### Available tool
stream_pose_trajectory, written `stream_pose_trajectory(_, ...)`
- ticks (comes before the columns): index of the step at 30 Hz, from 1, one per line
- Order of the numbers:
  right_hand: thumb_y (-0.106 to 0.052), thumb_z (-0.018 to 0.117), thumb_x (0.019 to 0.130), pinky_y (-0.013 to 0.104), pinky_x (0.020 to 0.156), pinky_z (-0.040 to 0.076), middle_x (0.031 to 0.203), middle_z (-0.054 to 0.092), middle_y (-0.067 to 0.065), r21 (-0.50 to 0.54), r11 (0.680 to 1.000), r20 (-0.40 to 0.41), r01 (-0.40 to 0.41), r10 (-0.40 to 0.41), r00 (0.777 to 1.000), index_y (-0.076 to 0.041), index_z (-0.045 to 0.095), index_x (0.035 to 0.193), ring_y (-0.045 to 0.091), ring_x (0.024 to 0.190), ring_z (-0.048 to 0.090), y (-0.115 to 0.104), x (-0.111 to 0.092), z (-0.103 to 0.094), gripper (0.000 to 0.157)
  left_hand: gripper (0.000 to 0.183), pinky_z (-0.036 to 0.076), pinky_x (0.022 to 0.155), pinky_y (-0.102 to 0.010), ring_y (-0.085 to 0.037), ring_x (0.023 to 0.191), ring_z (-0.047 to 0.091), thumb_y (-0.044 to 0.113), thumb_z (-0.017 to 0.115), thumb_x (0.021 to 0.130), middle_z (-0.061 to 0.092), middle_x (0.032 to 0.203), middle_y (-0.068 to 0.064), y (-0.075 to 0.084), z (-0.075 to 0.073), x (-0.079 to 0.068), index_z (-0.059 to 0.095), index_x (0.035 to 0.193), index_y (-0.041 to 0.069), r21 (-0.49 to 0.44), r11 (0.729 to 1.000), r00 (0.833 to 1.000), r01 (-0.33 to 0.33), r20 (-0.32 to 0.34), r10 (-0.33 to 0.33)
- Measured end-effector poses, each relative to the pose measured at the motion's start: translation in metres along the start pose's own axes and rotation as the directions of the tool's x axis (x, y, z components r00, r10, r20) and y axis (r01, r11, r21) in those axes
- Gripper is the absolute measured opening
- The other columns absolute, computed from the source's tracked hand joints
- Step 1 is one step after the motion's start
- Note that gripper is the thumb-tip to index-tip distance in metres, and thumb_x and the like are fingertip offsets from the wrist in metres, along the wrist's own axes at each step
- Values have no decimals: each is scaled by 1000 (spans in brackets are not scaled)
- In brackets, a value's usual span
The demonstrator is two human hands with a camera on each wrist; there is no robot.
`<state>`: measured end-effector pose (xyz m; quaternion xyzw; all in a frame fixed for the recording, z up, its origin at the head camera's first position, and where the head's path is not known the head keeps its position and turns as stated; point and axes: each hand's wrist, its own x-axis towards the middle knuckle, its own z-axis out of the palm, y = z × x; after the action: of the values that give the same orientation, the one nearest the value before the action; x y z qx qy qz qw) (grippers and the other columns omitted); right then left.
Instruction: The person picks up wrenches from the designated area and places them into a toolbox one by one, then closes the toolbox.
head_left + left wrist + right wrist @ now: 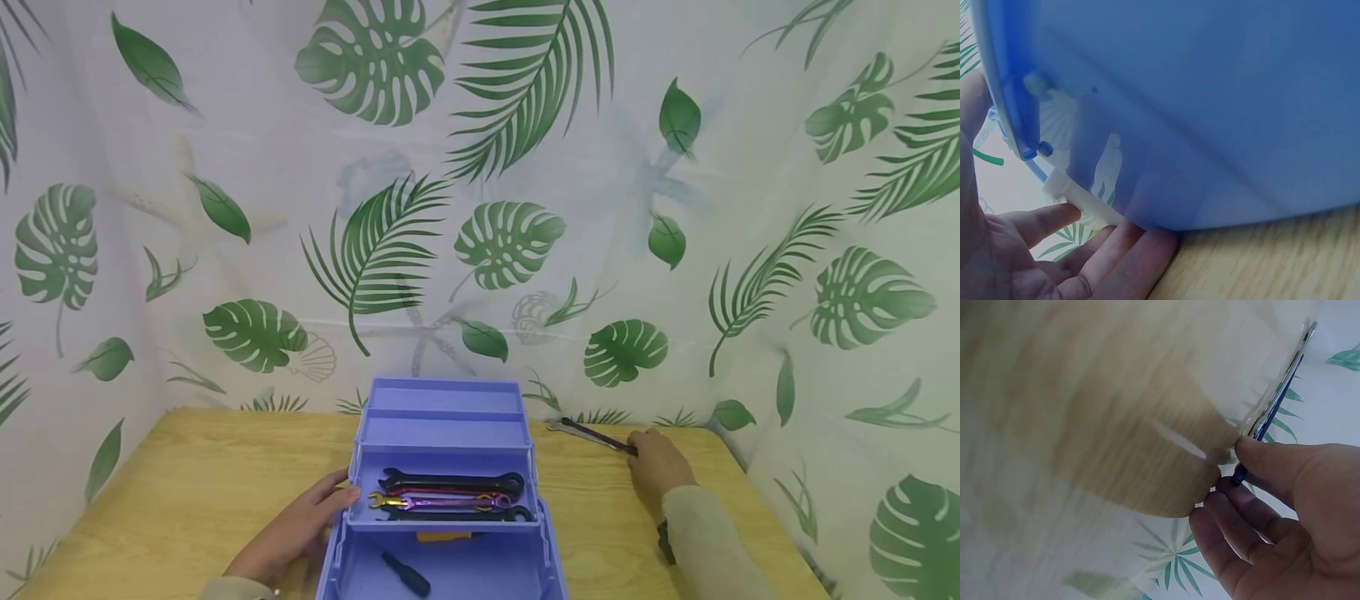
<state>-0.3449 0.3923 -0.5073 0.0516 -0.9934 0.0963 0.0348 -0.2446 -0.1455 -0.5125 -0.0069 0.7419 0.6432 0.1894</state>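
A periwinkle-blue toolbox point(551, 550) stands unfolded on the table. My left hand point(300, 529) holds its left side, with the thumb over the tray rim and the other fingers against the side wall point(1210, 125). Several wrenches point(450, 482), black, red and gold-purple, lie in the raised tray point(450, 527). Below, a dark-handled screwdriver point(407, 575) and part of an orange-yellow object point(444, 537) show in the bottom compartment. At the back right, my right hand point(663, 467) pinches the near end of a dark wrench point(600, 435); a silver wrench point(581, 432) lies alongside it.
The wooden table point(225, 467) ends at a white leaf-print curtain point(465, 333) behind the toolbox. More of that curtain hangs at both sides. The toolbox's hinged upper part point(450, 400) rises at the back.
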Motion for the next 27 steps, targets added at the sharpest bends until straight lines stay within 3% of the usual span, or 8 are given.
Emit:
stream_pose_trajectory(9,-7,63,96,54,78,56,95,70,12,81,996,-24,-25,27,999,-3,71,97,32,88,67,0,-6,-4,9,83,59,85,-61,-43,115,66,53,54,103,48,147,-35,-1,0,0,25,161,0,-11,1000,1000,0,16,0)
stream_pose_trajectory(16,-13,64,96,55,78,56,99,74,14,173,983,-93,-61,78,993,-2,71,103,33,87,69,-2,-11,-14,15,82,60,83,-60,-43,114,66,49,55,104,44,149,-37,-2,-1,-2,24,161,-1,-42,999,999,-25,29,26)
stream_pose_trajectory(22,-17,71,97,55,76,57,97,76,14,159,986,-129,-46,67,989,-5,78,99,33,84,71,-5,-20,-16,14,83,61,83,-59,-43,114,66,49,55,104,44,149,-37,-2,-2,0,23,161,-2,-49,998,999,-32,36,34)
stream_pose_trajectory(27,-16,70,97,59,80,56,101,76,17,152,986,-181,-61,89,979,-2,78,103,41,92,70,-7,-29,-14,17,82,61,83,-59,-43,113,67,48,55,104,45,148,-36,-3,-3,1,23,161,-1,-53,998,998,-37,48,39)
